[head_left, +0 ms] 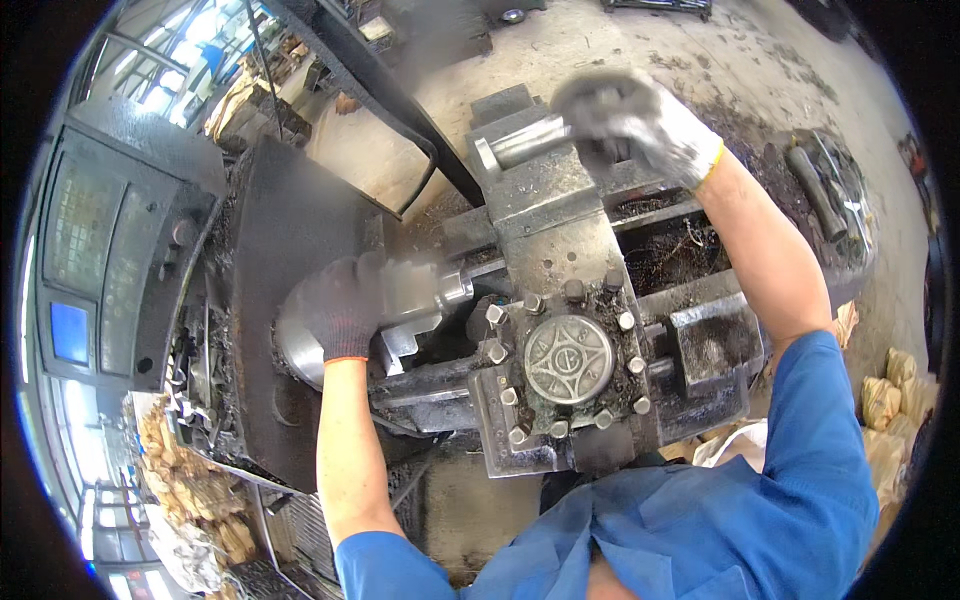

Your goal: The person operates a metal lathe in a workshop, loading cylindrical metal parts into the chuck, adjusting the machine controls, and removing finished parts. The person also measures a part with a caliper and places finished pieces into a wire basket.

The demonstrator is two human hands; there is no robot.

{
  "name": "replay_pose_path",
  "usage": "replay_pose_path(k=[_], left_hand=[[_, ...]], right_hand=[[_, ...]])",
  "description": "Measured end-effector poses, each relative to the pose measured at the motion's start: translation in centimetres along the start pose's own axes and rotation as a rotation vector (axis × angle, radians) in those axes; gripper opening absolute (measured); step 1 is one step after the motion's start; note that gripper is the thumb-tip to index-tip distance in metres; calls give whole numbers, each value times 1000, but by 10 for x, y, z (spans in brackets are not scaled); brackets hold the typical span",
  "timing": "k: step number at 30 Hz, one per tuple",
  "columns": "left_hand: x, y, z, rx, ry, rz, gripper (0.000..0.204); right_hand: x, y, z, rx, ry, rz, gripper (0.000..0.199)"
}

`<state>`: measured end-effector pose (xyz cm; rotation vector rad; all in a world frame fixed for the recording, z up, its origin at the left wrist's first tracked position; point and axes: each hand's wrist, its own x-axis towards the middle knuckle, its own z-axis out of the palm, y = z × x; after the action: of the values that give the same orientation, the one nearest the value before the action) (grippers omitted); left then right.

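My left hand (345,305), in a dark glove, is wrapping its fingers around the steel workpiece (425,290) sitting in the lathe chuck (300,335), at the left end of the lathe. My right hand (640,120), in a light glove, is closing on the tailstock handwheel (600,115) at the far end. I am judging the glove the main hazard: if the spindle turns, it is getting dragged in. Chips around the tool post (568,360) are threatening cuts too.

Gloved left hand (345,305) on lathe chuck (400,315), right hand (640,120) gripping tailstock handwheel (600,110).
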<state>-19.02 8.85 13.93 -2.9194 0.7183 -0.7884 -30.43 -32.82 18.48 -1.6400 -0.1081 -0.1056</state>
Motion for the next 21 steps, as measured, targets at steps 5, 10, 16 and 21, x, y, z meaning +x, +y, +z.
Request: replay_pose_path(k=[5,10,16,21], left_hand=[[-2,3,2,-20,138,64,31],[-4,-1,3,-18,130,40,29],[-4,-3,2,-17,51,14,28],[-6,-1,5,-24,94,33,28]], right_hand=[[25,89,62,-616,-486,113,28],[27,110,103,-943,-467,10,39],[12,126,125,-883,-412,-173,33],[16,124,125,-860,-443,-168,32]])
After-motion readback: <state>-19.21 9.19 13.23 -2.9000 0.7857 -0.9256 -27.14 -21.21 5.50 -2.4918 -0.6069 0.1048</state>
